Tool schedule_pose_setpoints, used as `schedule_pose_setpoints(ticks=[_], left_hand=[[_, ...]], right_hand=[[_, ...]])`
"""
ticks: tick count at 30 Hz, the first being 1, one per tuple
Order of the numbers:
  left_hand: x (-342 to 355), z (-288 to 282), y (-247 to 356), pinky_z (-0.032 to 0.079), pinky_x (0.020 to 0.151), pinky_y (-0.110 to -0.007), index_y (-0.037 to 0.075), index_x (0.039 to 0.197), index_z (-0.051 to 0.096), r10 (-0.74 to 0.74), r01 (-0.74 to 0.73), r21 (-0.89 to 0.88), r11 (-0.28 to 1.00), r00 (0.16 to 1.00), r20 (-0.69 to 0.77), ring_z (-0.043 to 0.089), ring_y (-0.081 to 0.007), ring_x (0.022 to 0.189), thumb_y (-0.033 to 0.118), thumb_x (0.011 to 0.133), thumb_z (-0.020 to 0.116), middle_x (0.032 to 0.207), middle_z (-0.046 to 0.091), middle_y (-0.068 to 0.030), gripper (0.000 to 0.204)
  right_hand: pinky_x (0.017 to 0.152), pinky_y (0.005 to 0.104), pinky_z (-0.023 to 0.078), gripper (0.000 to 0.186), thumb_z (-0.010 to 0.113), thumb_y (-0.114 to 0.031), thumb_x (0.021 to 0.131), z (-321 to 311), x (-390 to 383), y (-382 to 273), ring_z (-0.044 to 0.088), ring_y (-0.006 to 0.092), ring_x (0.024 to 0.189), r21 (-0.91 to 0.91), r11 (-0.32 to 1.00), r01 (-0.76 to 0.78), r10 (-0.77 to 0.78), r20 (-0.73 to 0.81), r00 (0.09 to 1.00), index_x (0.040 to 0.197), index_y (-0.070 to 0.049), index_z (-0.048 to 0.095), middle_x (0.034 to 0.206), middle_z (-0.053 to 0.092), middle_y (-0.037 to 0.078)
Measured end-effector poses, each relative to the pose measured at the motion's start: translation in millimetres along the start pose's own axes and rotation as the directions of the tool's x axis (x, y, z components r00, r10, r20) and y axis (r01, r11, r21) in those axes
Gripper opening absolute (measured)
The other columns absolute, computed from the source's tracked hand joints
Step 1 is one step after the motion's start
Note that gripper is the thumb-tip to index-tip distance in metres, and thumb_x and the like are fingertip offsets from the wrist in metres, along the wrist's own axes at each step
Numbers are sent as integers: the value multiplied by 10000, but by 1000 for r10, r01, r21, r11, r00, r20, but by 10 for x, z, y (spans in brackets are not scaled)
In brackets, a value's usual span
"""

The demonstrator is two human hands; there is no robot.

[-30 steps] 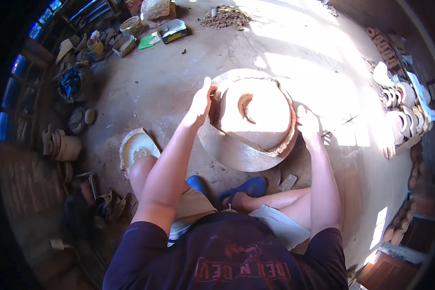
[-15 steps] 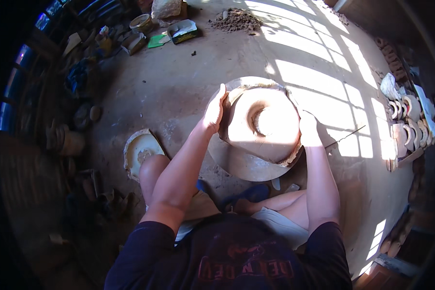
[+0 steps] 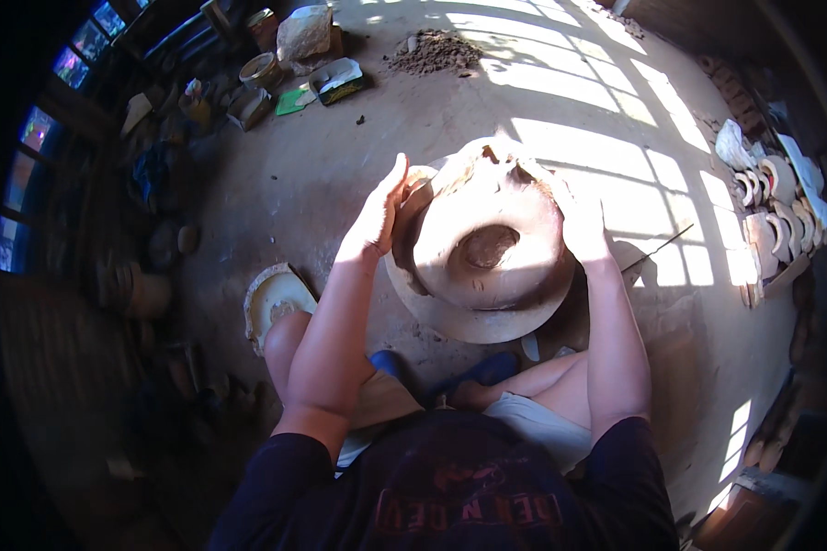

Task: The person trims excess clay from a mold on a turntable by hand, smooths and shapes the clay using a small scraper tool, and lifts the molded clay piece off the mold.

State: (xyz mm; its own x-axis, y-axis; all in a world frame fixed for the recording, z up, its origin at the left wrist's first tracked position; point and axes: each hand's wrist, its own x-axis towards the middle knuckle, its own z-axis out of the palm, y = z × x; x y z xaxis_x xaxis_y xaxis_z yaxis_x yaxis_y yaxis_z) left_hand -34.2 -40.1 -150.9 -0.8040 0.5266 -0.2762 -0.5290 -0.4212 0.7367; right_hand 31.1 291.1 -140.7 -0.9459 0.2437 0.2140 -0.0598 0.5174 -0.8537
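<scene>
Between my two hands is a thick, round, clay-smeared mold (image 3: 446,262) with a dark round hollow off its middle and a ragged far edge. It is tilted, its far side higher than the near side. My left hand (image 3: 381,209) presses its left side, thumb up and the other fingers partly hidden behind the rim. My right hand (image 3: 581,220) grips the right side in bright sun, its fingertips washed out. Below the mold is a flat round wheel head (image 3: 482,329), showing along the near edge; whether the two touch I cannot tell.
A pale basin-like mold (image 3: 265,296) with a broken-looking rim lies by my left knee. Blue slippers (image 3: 487,369) are near my feet. Curved clay pieces (image 3: 781,241) are stacked at the right. Farther off are a heap of crumbled clay (image 3: 436,52), an open box (image 3: 337,81) and a bucket (image 3: 261,70).
The mold has tipped, with its far edge lifted and its hollow turned from sunlit to shaded. My left hand has shifted slightly left and my right hand stays at the right side.
</scene>
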Motion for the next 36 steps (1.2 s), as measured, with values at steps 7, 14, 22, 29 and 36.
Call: schedule_pose_setpoints(ticks=[7, 14, 22, 29, 36], left_hand=[[-81, 434, 229, 455, 1066, -313, 47, 1391, 601, 167, -243, 534, 810, 968, 186, 601, -166, 1183, 521, 1088, 534, 1307, 667, -91, 567], [-98, 169, -73, 446, 1079, -355, 32, 1369, 634, 189, -161, 498, 852, 982, -6, 601, -193, 1203, 386, 1099, 547, 1321, 677, -82, 453], [-165, 83, -140, 465, 1029, -319, -33, 1327, 651, 525, -285, 815, 504, 850, -27, 628, -183, 1126, 341, 1108, 540, 1242, 720, -110, 447], [92, -204, -139, 454, 1071, -337, -22, 1413, 624, 485, -169, 782, 600, 854, -187, 601, -202, 1222, 421, 1137, 472, 1356, 677, -124, 543], [227, -670, -364, 490, 1067, -378, -6, 1461, 579, 297, -94, 439, 893, 857, -422, 624, -233, 1233, 463, 1150, 416, 1396, 655, -104, 586]], right_hand=[[899, 382, 557, 307, 606, -202, 1046, -112, -102, -276, 731, 281, 964, -75, 963, 259, -243, 175, 954, 1250, -1, 718, 1067, 753, 219], [938, 335, 537, 347, 579, -270, 1079, -26, -8, -353, 680, 161, 1035, 166, 983, -73, 47, 158, 986, 1302, -42, 714, 1181, 761, 94], [1107, 346, 477, 420, 542, -296, 1104, 211, 206, -245, 629, 209, 1243, -76, 993, 86, -77, 115, 990, 1464, -94, 623, 1434, 646, 145], [897, 385, 567, 285, 596, -251, 1061, -412, -36, 1032, 712, 246, 1076, -34, 975, -220, 197, -329, 923, 1176, -22, 721, 1140, 767, 132], [969, 488, 550, 382, 765, -311, 886, -164, -1946, 2700, 700, 441, 1120, -428, 545, -721, 732, -178, 658, 1034, 41, 762, 1101, 738, 294]])
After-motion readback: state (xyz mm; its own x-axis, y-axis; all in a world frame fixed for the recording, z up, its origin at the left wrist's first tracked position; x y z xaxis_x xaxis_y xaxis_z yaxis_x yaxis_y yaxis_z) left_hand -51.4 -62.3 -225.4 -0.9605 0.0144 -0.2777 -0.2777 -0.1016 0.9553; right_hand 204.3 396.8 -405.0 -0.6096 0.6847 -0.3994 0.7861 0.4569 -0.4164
